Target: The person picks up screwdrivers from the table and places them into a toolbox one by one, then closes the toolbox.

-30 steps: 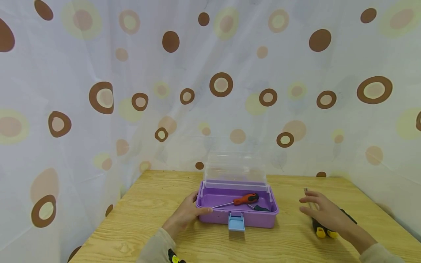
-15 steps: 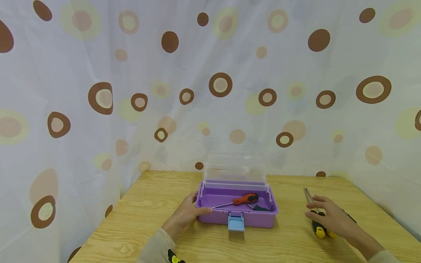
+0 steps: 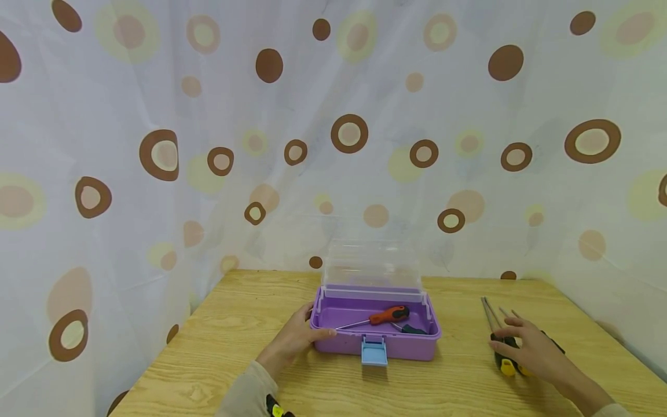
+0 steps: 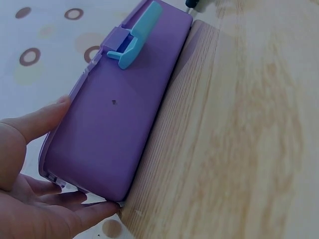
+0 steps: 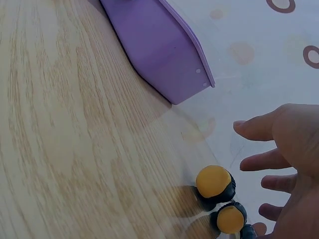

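Observation:
A purple toolbox point(image 3: 349, 346) with its clear lid point(image 3: 372, 263) raised stands in the middle of the table. Inside lie a red-and-black screwdriver point(image 3: 389, 314) and a dark-handled tool point(image 3: 413, 330), its lower part hidden by the front wall. My left hand point(image 3: 295, 337) holds the box's left end, thumb at the front rim and fingers round the side. Over on the right, my right hand point(image 3: 531, 351), fingers spread and slightly bent, hovers over several screwdrivers with black handles and yellow ends point(image 5: 213, 181). Nothing is between its fingers, and it partly hides those handles in the head view.
The light blue latch point(image 3: 374, 353) hangs down at the box's front. A patterned curtain point(image 3: 365, 145) closes off the back and sides of the wooden table point(image 3: 234, 307). A black-and-yellow object point(image 3: 278, 409) shows at the bottom edge beside the left sleeve.
My right hand has moved slightly right and down over the screwdrivers, baring more of their shafts. My left hand and the toolbox have stayed in place.

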Demonstrator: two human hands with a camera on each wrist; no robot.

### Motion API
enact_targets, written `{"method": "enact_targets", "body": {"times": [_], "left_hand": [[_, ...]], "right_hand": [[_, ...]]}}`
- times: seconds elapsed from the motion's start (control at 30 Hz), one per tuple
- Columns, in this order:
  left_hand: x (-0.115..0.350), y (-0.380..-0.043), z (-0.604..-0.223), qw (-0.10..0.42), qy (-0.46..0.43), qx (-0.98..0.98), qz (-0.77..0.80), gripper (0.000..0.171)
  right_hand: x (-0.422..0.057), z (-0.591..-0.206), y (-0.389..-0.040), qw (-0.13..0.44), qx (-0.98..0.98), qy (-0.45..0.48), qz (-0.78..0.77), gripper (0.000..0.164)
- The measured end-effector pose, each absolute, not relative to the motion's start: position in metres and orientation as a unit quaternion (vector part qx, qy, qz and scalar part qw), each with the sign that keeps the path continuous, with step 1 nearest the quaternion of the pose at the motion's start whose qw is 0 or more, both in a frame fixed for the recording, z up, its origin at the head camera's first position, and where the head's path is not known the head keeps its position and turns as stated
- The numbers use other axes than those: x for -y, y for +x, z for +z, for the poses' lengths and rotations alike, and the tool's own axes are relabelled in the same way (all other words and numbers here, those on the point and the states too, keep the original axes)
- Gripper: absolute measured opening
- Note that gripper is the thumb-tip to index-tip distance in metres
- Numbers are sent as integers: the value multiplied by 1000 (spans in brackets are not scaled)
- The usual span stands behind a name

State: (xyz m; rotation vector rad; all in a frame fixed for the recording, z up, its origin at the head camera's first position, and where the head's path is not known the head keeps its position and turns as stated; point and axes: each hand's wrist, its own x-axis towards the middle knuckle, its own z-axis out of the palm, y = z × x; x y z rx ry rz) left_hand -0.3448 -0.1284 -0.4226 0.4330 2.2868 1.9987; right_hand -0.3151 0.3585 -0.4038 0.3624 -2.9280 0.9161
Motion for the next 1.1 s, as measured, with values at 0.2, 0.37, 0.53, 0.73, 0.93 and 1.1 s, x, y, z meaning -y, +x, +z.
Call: {"method": "enact_targets", "body": {"times": [0.2,0.37,0.53,0.73,0.93,1.1], "left_hand": [[128,-345,-422,34,135,-753,643,99],[128,-344,-421,32,131,-760,636,98],[128,-345,-422,29,127,-762,634,98],[127,-345,-423,27,132,-757,639,97],[127,-344,-423,25,127,-763,633,96],[128,-344,-422,20,136,-760,636,96]], "right_hand": [[-360,-409,-313,46,956,110,269,55],[-361,-412,-311,63,959,114,250,49],[-364,-416,-313,56,964,106,236,48],[-368,-424,-318,56,971,100,210,50],[-366,-427,-318,83,977,108,165,51],[-363,-430,-321,105,978,116,139,42]]}}
